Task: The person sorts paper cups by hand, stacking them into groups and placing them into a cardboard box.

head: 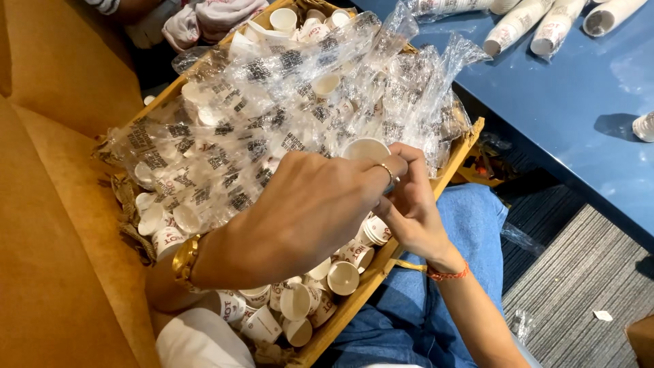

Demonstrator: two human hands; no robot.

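I see small white paper cup (366,148), round open mouth up, pinched between both my hands above wooden crate (470,140). Left hand (306,211) fingers curled together on cup's near side. Right hand (409,201) fingertips clamped on cup's rim. Crate under cup holds loose cups (300,300), crumpled clear printed wrappers (272,116).

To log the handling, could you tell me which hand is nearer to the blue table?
Right. The right hand is on the crate's edge beside the blue table; the left hand lies farther away, over the crate's middle.
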